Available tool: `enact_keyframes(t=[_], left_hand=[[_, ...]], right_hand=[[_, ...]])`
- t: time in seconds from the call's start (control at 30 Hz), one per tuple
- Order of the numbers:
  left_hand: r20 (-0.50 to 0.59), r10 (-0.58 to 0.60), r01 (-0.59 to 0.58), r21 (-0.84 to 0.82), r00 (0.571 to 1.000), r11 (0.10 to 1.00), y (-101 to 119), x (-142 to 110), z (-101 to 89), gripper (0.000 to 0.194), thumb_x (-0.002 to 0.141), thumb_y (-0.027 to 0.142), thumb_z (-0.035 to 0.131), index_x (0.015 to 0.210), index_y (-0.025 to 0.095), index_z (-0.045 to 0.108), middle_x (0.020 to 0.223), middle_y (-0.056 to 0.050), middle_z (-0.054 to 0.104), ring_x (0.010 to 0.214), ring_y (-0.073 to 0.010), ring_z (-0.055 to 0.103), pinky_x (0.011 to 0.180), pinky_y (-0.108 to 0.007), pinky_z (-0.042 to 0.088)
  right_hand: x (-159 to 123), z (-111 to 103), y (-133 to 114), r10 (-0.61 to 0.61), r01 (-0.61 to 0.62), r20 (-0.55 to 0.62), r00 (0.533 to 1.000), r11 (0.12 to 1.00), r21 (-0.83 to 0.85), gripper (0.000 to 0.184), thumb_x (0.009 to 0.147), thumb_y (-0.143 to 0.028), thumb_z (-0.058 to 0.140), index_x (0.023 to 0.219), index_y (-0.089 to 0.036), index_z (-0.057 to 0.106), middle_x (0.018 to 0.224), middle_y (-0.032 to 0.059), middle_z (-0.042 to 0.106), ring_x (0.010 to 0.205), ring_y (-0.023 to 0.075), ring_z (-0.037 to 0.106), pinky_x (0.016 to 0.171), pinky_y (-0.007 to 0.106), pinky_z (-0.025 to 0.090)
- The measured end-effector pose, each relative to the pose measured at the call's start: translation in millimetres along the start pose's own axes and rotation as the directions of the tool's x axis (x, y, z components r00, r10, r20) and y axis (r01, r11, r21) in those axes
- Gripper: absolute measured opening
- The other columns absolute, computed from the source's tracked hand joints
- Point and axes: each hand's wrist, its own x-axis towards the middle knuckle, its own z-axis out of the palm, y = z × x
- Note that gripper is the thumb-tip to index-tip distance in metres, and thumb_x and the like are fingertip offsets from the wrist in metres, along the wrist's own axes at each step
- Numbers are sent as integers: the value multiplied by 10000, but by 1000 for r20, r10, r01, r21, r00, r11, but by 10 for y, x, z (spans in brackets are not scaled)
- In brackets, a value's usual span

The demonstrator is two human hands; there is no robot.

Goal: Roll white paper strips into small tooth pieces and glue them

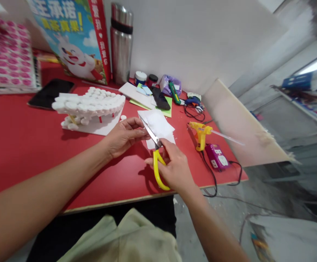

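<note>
My right hand is wrapped around a pair of yellow-handled scissors, whose metal blades point away and to the left. Close beside the blades, my left hand has its fingertips pinched together; what they hold, if anything, is too small to make out. White paper pieces lie on the red table just beyond the blades. Left of them stands a white model made of rounded white pieces, with short red supports on a white base. A small white disc rests near its right end.
A yellow glue gun and a purple power box with cables occupy the table's right side. Along the back are a steel thermos, a colourful box, a green cutter and small jars. A black phone lies at left.
</note>
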Motion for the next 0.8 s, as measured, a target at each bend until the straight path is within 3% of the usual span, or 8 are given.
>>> enact_keyframes(t=[0.3, 0.5, 0.63, 0.8], left_hand=[[15, -15, 16, -20, 1000, 1000, 23, -4, 32, 302, 632, 124, 983, 804, 123, 734, 782, -19, 760, 723, -142, 744, 739, -254, 638], [38, -83, 84, -30, 996, 996, 32, 5, 3, 314, 633, 126, 979, 846, 110, 748, 833, -40, 775, 713, -156, 768, 767, -266, 650], [72, -123, 128, -63, 990, 990, 71, -1, -9, 280, 669, 86, 938, 876, 124, 755, 860, -60, 793, 729, -161, 775, 748, -250, 650], [136, -140, 154, -104, 981, 983, 111, -17, 1, 294, 683, 68, 917, 926, 130, 763, 873, -74, 804, 716, -159, 775, 699, -221, 645]], right_hand=[[-49, 16, 54, -6, 6, -19, 1000, 999, 44, 472, 955, -453, 702, 1349, -203, 636, 1042, 100, 746, 946, 258, 710, 862, 366, 571], [16, -199, 149, 238, -235, 11, 971, 946, 222, 472, 935, -547, 685, 1260, -206, 657, 845, 34, 720, 690, 200, 668, 662, 312, 542], [100, -451, 377, 263, -282, -164, 951, 953, -107, 581, 902, -604, 683, 1283, -165, 672, 1011, 136, 759, 862, 298, 720, 803, 433, 573], [130, -513, 585, 314, -338, -130, 940, 817, -467, 540, 945, -390, 640, 1370, -58, 620, 1117, 267, 744, 990, 412, 741, 862, 535, 564]])
